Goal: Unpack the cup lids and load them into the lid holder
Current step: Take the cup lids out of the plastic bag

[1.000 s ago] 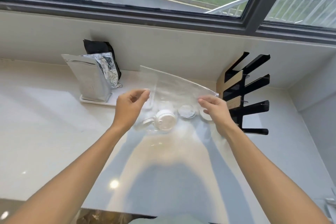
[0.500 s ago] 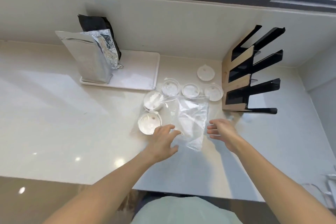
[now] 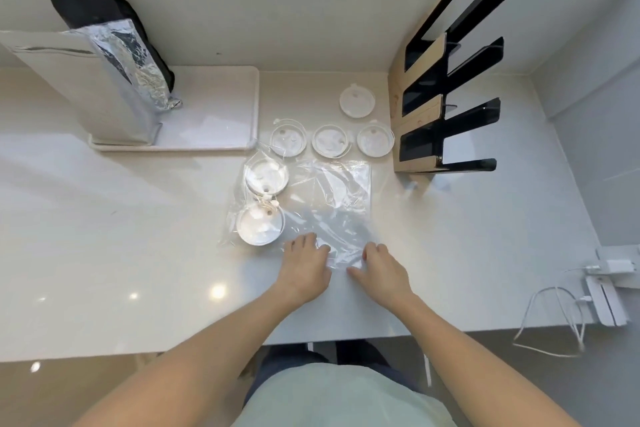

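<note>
A clear plastic bag point(image 3: 332, 198) lies flat and crumpled on the white counter. My left hand point(image 3: 306, 262) and my right hand point(image 3: 379, 265) rest side by side on its near edge, fingers fairly straight. Several translucent cup lids lie loose around it. One lid point(image 3: 357, 102) sits alone at the back, a row of three, the middle lid point(image 3: 330, 141) among them, lies just beyond the bag, and two more, the nearest lid point(image 3: 259, 224), lie at the bag's left under clear film. The black lid holder point(image 3: 450, 87) with a wooden side stands at the right, slots bare.
A white tray point(image 3: 221, 107) at the back left carries a silver foil pouch point(image 3: 104, 80) and a black one behind it. A white charger and cable point(image 3: 606, 274) hang off the counter's right end. A wall runs close behind.
The bag was held up with lids inside; it now lies flat with the lids out on the counter. Both hands dropped to its near edge. My view tilted down.
</note>
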